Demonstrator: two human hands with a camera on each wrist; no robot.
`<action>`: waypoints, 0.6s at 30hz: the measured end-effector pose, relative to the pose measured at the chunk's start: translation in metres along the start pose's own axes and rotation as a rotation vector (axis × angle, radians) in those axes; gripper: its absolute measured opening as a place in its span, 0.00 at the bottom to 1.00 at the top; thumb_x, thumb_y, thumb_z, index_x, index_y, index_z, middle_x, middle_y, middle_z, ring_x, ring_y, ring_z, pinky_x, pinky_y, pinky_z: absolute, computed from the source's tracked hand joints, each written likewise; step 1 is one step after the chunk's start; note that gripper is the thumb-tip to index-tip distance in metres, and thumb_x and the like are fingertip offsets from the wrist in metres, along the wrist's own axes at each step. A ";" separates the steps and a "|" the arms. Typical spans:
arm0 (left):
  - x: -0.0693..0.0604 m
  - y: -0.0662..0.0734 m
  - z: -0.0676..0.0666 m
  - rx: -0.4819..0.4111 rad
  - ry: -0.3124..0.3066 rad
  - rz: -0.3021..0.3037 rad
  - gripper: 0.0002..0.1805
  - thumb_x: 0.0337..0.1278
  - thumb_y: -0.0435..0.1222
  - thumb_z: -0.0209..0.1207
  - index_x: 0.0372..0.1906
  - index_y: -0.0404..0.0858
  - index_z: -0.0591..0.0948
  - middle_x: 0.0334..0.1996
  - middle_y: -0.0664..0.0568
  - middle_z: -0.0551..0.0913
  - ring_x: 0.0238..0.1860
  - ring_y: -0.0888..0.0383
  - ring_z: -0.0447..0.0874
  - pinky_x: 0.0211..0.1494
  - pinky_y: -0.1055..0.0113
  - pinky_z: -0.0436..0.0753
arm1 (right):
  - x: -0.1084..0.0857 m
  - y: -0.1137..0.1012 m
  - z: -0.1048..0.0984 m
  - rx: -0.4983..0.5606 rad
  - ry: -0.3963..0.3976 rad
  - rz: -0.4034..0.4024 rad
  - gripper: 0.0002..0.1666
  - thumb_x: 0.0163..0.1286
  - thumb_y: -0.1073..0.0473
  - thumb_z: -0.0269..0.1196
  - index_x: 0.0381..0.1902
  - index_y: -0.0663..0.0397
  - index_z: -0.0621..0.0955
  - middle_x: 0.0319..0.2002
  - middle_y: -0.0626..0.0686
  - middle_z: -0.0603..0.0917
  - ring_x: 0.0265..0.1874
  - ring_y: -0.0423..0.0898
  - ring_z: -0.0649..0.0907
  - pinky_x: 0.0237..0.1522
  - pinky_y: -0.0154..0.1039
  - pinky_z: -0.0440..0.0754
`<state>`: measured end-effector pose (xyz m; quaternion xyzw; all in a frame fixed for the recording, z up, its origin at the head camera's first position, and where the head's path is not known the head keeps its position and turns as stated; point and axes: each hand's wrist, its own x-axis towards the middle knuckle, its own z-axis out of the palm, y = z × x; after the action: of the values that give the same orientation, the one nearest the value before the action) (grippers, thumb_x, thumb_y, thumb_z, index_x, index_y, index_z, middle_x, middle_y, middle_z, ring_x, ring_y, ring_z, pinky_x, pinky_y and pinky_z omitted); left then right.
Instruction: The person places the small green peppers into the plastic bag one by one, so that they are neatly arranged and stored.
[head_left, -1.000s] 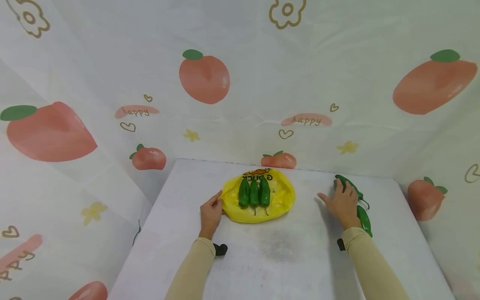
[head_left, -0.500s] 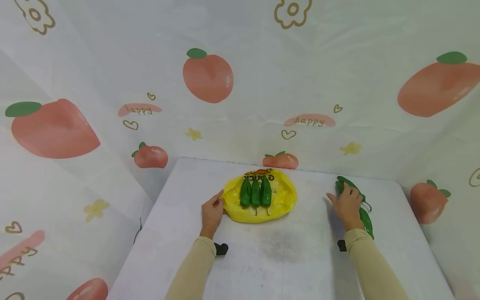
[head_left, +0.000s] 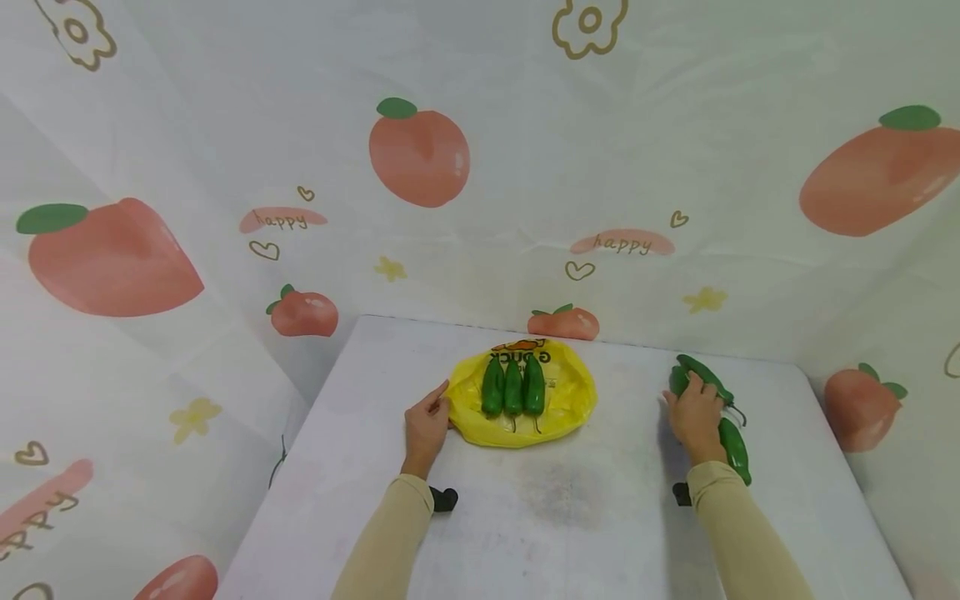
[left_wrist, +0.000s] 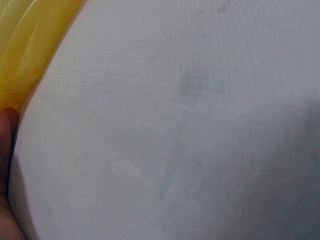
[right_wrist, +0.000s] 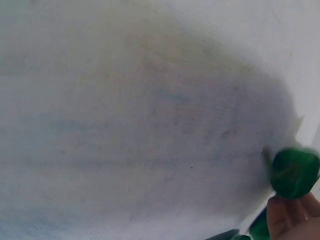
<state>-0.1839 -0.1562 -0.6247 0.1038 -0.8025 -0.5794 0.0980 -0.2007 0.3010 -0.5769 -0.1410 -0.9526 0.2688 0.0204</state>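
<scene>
Glossy long green peppers [head_left: 513,388], three apparently done, are lying on the yellow plastic bag [head_left: 572,402] the left hand [head_left: 426,423] is pinching, while three matching peppers [head_left: 735,452] are seemingly waiting far right, the right hand [head_left: 695,417] clamping one pepper [head_left: 678,381].

A pale backdrop [head_left: 495,108] is rising behind the counter [head_left: 517,542] and wrapping round its left and right sides. Large red printed fruit are standing out on it: one [head_left: 420,158] is sitting high near the middle, another [head_left: 116,258] is filling the left side, and a third [head_left: 873,179] is leaning at upper right. Two pink "happy" labels [head_left: 622,242] are showing below, with outlined hearts [head_left: 580,271] and yellow flowers [head_left: 705,299] lying near them. A grey smudge [head_left: 562,492] is marking the white counter, and a thin dark strand [head_left: 277,462] is showing beside its left edge.
</scene>
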 end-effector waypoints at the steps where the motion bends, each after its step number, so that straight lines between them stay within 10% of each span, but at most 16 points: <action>1: 0.000 0.000 0.000 0.002 0.002 0.005 0.20 0.68 0.37 0.58 0.61 0.55 0.84 0.37 0.46 0.90 0.25 0.59 0.82 0.28 0.72 0.84 | 0.000 0.000 0.000 0.003 -0.009 0.009 0.41 0.79 0.57 0.55 0.76 0.75 0.52 0.65 0.86 0.58 0.62 0.85 0.61 0.64 0.76 0.63; 18: 0.001 -0.002 -0.001 0.026 0.007 0.011 0.20 0.68 0.39 0.56 0.62 0.56 0.84 0.35 0.48 0.90 0.22 0.59 0.82 0.27 0.69 0.84 | -0.003 -0.017 -0.012 0.078 -0.112 0.033 0.36 0.77 0.60 0.41 0.76 0.77 0.53 0.68 0.83 0.62 0.67 0.77 0.65 0.69 0.70 0.67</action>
<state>-0.1850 -0.1578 -0.6260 0.1024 -0.8103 -0.5679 0.1026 -0.2010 0.2929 -0.5578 -0.1406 -0.9386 0.3135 -0.0320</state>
